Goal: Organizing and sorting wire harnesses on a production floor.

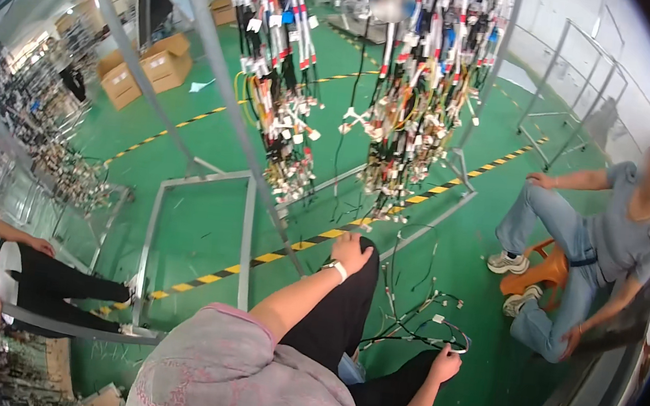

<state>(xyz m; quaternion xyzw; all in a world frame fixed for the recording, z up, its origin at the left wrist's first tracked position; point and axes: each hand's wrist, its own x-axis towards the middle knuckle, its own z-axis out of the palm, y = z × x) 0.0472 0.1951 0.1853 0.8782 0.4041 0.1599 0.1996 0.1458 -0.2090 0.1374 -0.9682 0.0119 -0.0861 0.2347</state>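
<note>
My left hand (350, 252) rests over my left knee with its fingers laid along the dark trousers, and nothing shows in it. A white band circles that wrist. Above my right thigh, my right hand (446, 364) is closed, thumb and fingers pinching a wire harness (407, 325). The harness has thin dark and light wires with small white connectors. Its branches spread between my knees over the green floor, and one loop stands up just above the right hand. The lower end of the harness is hidden by my legs.
Bundled wire harnesses (425, 102) hang from a metal frame (250, 226) ahead. On the right, a seated person (620, 213) is on an orange stool (538, 271). Another person (36, 274) stands at left. Cardboard boxes (148, 70) and striped tape (279, 254) are on the floor.
</note>
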